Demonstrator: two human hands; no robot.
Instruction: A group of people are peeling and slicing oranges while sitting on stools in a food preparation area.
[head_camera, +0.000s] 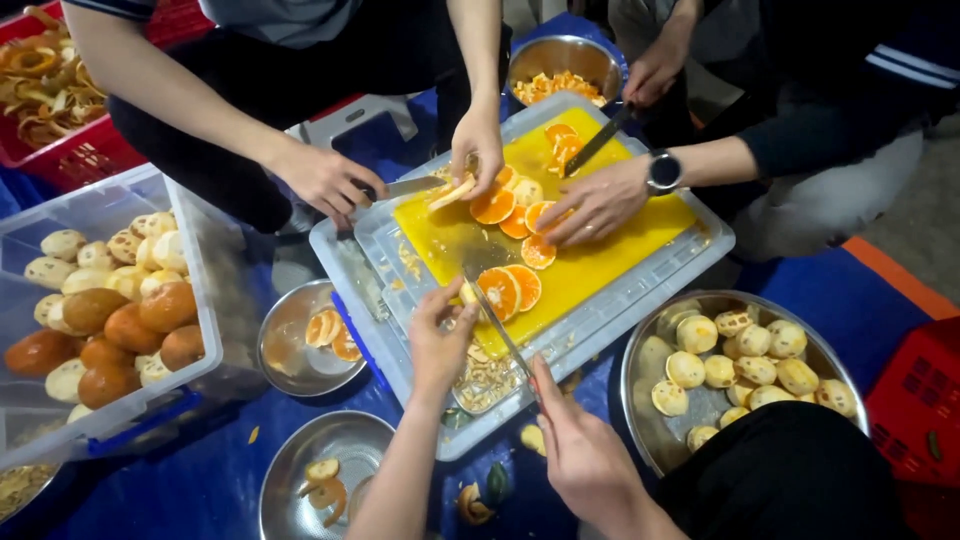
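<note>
Left hand (437, 335) pinching orange slice (497, 290) on yellow board (600, 255); right hand (580, 455) gripping knife (497, 325); several slices cut; peeled oranges (745, 365) in steel bowl (640, 400) uncut.

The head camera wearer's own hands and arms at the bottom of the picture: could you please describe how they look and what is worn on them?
Both forearms are bare, with no sleeves, gloves, watch or rings visible. The left hand and right hand are ungloved. The wristwatch in view belongs to a co-worker across the tray, as do the dark sleeves there.
</note>
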